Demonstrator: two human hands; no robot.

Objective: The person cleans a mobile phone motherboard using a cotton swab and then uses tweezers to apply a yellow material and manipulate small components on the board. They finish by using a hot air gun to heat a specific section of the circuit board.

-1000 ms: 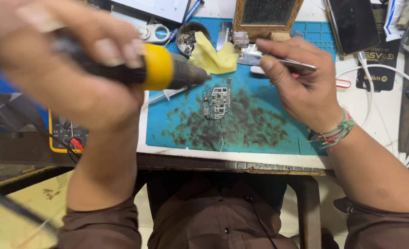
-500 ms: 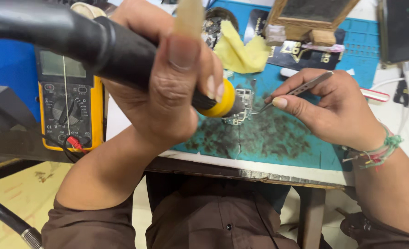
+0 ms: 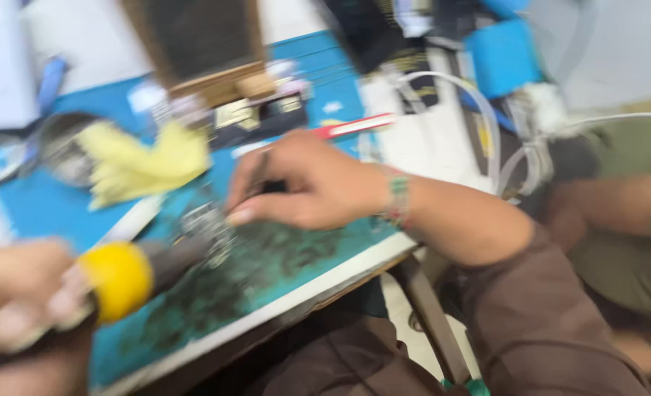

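The picture is blurred by motion. My left hand (image 3: 17,297) at the lower left grips a black tool with a yellow collar (image 3: 120,279), its nozzle pointing at a small circuit board (image 3: 204,224) on the blue-green work mat (image 3: 281,264). My right hand (image 3: 307,183) rests on the mat just right of the board and pinches thin metal tweezers (image 3: 255,180) whose tips reach the board. A beaded band sits on my right wrist.
A yellow cloth (image 3: 145,161) lies behind the board beside a round tin (image 3: 61,143). A wooden-framed stand (image 3: 200,51), a red-and-white pen (image 3: 355,126), white cables (image 3: 487,125) and a blue box (image 3: 505,55) crowd the back. Another person's arm (image 3: 611,202) is at right.
The view has swung right and tilted. My left hand with the yellow-collared tool has dropped to the lower left. The yellow multimeter has left the picture. My right hand stays at the board.
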